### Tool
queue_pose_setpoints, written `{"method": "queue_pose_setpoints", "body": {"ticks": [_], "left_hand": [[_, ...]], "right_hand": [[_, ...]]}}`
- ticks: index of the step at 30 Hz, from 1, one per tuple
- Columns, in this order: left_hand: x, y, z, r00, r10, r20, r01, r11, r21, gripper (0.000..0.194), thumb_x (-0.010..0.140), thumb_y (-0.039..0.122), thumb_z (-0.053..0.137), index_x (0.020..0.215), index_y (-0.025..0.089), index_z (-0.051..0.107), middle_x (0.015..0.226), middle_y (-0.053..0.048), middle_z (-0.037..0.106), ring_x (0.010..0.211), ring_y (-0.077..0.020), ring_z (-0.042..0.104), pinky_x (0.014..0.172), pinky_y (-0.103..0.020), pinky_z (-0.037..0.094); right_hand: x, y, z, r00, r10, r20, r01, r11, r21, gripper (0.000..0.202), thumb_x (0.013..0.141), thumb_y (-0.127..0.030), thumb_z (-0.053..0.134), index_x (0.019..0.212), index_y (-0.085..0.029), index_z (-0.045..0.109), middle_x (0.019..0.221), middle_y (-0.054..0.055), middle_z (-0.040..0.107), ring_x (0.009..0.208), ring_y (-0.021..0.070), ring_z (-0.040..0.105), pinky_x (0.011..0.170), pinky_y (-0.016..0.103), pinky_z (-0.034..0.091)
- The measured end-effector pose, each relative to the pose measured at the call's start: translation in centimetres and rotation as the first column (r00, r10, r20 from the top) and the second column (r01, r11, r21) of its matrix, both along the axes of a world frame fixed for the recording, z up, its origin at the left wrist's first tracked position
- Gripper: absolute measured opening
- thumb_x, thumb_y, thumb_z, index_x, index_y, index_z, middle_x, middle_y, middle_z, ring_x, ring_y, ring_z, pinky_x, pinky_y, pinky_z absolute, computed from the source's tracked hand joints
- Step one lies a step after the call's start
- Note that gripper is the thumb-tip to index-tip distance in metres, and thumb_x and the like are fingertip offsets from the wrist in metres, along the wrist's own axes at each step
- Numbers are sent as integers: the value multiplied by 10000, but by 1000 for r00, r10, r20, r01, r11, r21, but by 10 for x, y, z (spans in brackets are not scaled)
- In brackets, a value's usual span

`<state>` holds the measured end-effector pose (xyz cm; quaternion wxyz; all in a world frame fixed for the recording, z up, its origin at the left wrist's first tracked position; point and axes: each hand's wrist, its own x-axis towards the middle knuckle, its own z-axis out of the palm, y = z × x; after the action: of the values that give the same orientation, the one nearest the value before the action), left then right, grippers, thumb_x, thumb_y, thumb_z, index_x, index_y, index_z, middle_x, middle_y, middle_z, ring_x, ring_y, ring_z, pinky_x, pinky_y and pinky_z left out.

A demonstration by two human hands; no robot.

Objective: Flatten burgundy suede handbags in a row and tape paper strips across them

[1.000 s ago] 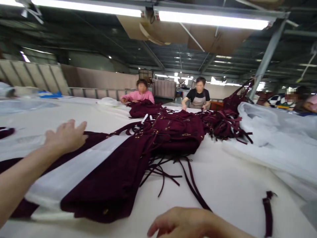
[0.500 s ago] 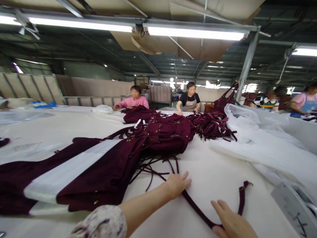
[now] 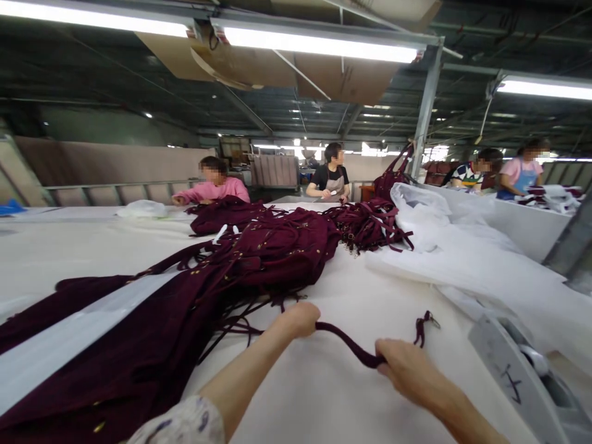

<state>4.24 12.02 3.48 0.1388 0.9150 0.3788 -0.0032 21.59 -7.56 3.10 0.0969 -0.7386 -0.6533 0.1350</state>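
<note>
A long maroon strap [image 3: 345,338] runs between my two hands above the white table. My left hand [image 3: 301,319] is closed around it near the edge of the maroon bags. My right hand [image 3: 401,361] grips the same strap farther right, and its end with a metal clip [image 3: 432,319] sticks out beyond that hand. Left of my left arm lie stacked maroon fabric bags [image 3: 171,333] with brass-coloured eyelets and a white sheet [image 3: 106,320] across them. Thin maroon cords [image 3: 235,324] trail from the stack beside my left wrist.
A heap of maroon straps with buckles [image 3: 365,225] lies farther back. Clear plastic sheeting [image 3: 462,259] covers the right side, near a grey box-like holder [image 3: 513,370]. Several co-workers, one in a pink top [image 3: 222,188], are at the far side.
My left hand, which was spread over the strap, has closed on it. My right hand has moved forward and closed too, lifting the strap. The view has turned rightward.
</note>
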Motion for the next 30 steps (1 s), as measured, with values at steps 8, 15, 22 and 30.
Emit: {"method": "queue_pose_setpoints", "body": {"ticks": [8, 15, 22, 30], "left_hand": [[-34, -66, 17, 961, -276, 6, 242, 828, -505, 163, 693, 159, 600, 540, 205, 569, 462, 32, 524, 420, -127, 451, 496, -264, 363], [-13, -96, 55, 570, 499, 653, 445, 480, -756, 174, 796, 316, 584, 871, 160, 569, 705, 11, 585, 398, -23, 276, 400, -185, 156], [-5, -123, 30, 386, 612, 690, 482, 504, -717, 194, 688, 262, 715, 705, 147, 560, 581, 12, 544, 514, -86, 482, 502, -192, 328], [-57, -54, -36, 409, 650, 640, 367, 525, -768, 451, 655, 269, 685, 1088, 194, 582, 859, -2, 587, 439, -17, 378, 397, -172, 200]], "right_hand": [[72, -41, 26, 622, -21, -783, -260, 937, -231, 201, 744, -362, 647, 838, -186, 622, 691, -11, 536, 584, 93, 494, 495, 175, 342], [8, -11, 40, 291, 123, -949, 2, 992, 129, 834, 614, -418, 785, 1331, -281, 381, 859, -15, 530, 508, 49, 396, 435, 166, 272], [-56, 27, 20, 569, 156, -808, -23, 985, 174, 498, 614, -242, 698, 1098, -193, 589, 764, -20, 570, 549, 73, 420, 480, 183, 322], [-26, 71, 49, 650, 44, -758, -494, 783, -378, 117, 705, -237, 628, 711, -124, 655, 532, -44, 520, 387, 33, 375, 388, 151, 293]]}}
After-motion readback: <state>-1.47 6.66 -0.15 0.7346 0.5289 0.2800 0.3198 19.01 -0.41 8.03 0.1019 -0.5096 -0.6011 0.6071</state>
